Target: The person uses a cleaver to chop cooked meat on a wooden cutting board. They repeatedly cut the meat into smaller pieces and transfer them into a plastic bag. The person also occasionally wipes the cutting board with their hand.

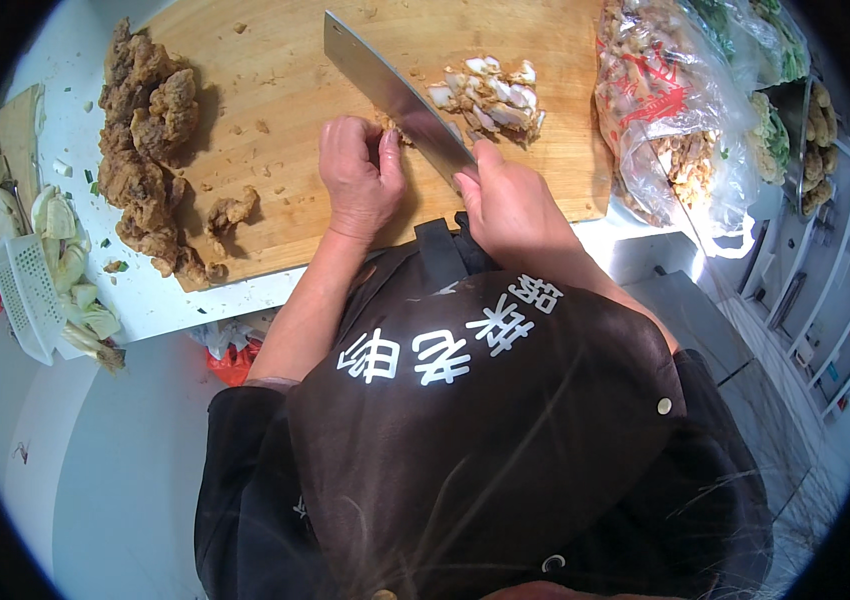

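Observation:
My right hand (507, 195) grips the handle end of a cleaver (402, 94), whose broad blade slants up and left over a wooden cutting board (282, 45). Just left of the blade, my left hand (362, 169) rests on the board with its fingers curled. A small piece of fried meat (395, 129) lies by its fingertips, partly hidden by hand and blade; whether the fingers hold it is unclear. Chopped fried meat (492, 97) with pale insides lies right of the blade. Larger brown fried meat pieces (147, 142) are heaped along the board's left side, with a smaller piece (230, 217) beside them.
Chopped meat fills a clear plastic bag (650, 97) with red print at the board's right edge. Bagged greens (770, 37) and a metal tray (796, 142) of brown food stand beyond. At the far left are a white perforated basket (27, 292) and cut cabbage (69, 262).

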A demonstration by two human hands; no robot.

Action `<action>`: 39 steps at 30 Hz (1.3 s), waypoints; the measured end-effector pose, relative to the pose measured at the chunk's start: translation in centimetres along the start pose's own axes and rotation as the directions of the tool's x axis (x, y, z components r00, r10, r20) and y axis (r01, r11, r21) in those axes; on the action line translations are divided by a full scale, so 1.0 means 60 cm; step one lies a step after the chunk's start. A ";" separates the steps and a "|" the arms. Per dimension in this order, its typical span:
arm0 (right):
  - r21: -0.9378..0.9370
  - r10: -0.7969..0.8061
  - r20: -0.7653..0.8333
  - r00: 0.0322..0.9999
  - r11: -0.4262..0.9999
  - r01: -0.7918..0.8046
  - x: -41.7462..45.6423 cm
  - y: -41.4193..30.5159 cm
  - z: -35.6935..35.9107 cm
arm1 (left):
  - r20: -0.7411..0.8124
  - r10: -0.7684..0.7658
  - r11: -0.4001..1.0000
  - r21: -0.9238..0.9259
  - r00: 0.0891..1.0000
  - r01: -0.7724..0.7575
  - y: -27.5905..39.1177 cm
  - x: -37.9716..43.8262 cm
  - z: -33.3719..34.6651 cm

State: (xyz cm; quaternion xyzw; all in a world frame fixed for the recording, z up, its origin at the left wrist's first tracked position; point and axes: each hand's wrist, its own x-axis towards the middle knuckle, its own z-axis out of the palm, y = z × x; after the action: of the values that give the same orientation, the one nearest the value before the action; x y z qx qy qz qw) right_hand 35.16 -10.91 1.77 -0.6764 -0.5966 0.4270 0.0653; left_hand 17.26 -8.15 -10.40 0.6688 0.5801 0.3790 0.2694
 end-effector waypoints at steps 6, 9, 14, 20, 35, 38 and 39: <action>0.000 -0.090 -0.073 0.993 0.996 0.091 0.040 -0.006 0.040 | -0.012 -0.023 1.000 -0.007 1.000 0.023 -0.001 -0.002 0.004; 0.033 -0.087 -0.218 0.972 0.995 0.097 0.047 0.001 0.047 | -0.010 0.031 0.998 0.048 0.999 -0.030 -0.001 -0.002 0.001; 0.073 -0.048 -0.409 0.911 0.994 0.084 0.040 0.039 0.068 | -0.001 0.065 0.994 0.087 0.998 -0.065 0.006 -0.001 -0.006; 0.019 -0.127 -0.358 0.925 0.990 0.143 -0.006 0.042 0.030 | 0.013 0.032 0.986 0.162 0.999 -0.033 0.000 -0.021 -0.005; 0.110 -0.032 -0.137 0.990 0.993 0.047 -0.019 0.012 0.023 | 0.088 0.055 0.981 0.183 0.995 -0.070 0.004 -0.008 -0.012; 0.116 -0.032 -0.114 0.993 0.992 0.045 -0.008 0.009 0.018 | 0.106 0.024 0.977 0.208 0.994 -0.046 0.014 0.005 -0.016; 0.112 -0.033 -0.108 0.994 0.993 0.045 -0.006 0.009 0.017 | 0.119 0.016 0.978 0.203 0.993 -0.040 0.014 0.007 -0.016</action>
State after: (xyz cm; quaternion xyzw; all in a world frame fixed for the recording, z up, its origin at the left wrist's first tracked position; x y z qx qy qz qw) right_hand 34.94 -11.78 1.00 -0.6814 -0.5800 0.4226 0.1440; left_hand 16.94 -7.95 -9.09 0.7221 0.5898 0.2814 0.2269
